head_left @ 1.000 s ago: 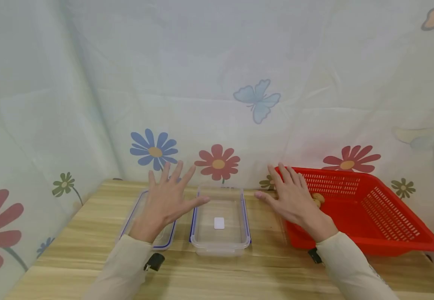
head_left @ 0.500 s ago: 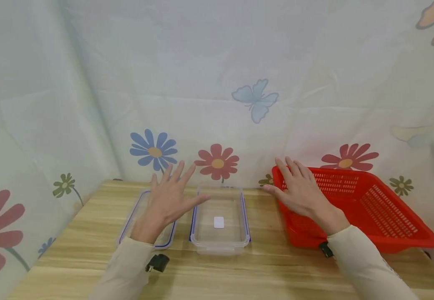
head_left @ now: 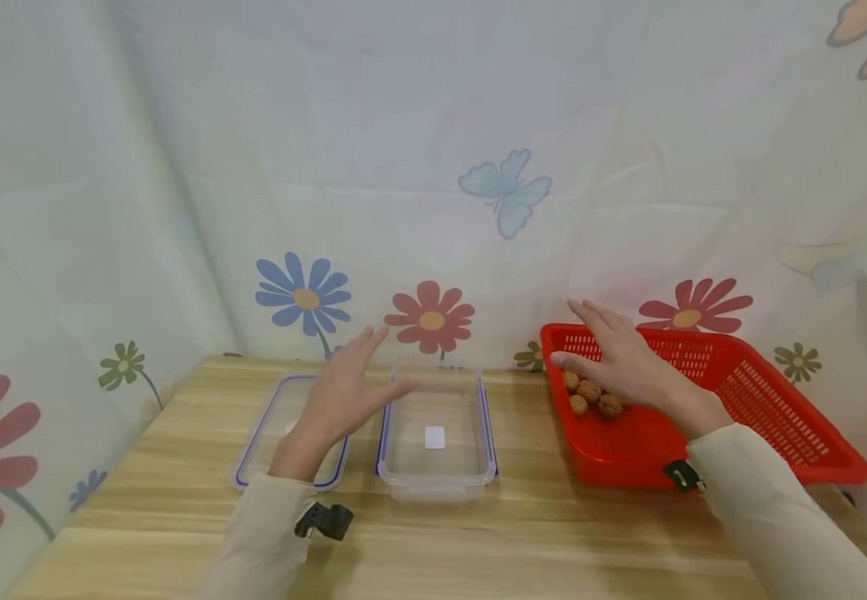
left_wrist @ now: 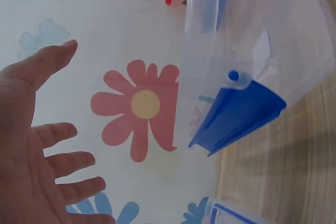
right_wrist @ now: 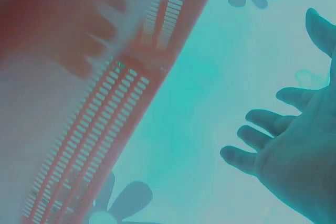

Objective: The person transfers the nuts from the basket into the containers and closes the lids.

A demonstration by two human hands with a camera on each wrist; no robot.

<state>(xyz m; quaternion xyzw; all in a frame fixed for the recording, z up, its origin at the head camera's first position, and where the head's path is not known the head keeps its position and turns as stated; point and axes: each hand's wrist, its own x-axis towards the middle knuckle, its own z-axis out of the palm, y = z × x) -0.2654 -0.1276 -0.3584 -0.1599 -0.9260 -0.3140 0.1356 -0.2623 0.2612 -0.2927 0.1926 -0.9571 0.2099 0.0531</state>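
Observation:
My left hand (head_left: 343, 396), its fingers extended and thumb out to the right, hovers between a clear lid (head_left: 255, 442) with a blue seal and a clear plastic food container (head_left: 437, 487). Nothing is in its grasp. In the left wrist view the hand (left_wrist: 31, 150) is apart from the container's blue latch (left_wrist: 239, 116). Over the left part of a red plastic basket (head_left: 613, 467) hangs my right hand (head_left: 624, 362), fingers straight and holding nothing. Several walnuts (head_left: 589, 392) lie in the basket below it, partly hidden. The right wrist view, tinted teal, also shows this hand (right_wrist: 294, 150) empty.
A wooden table (head_left: 478, 550) bears everything. Behind it hangs a pale curtain (head_left: 403, 167) printed with flowers and butterflies. A small white label (head_left: 434, 437) shows in the container. Black wrist straps (head_left: 324, 521) are on both sleeves.
My right hand has moved right and slightly up over the basket, uncovering the walnuts. The left hand has turned more side-on and shifted slightly right. The containers stay in place.

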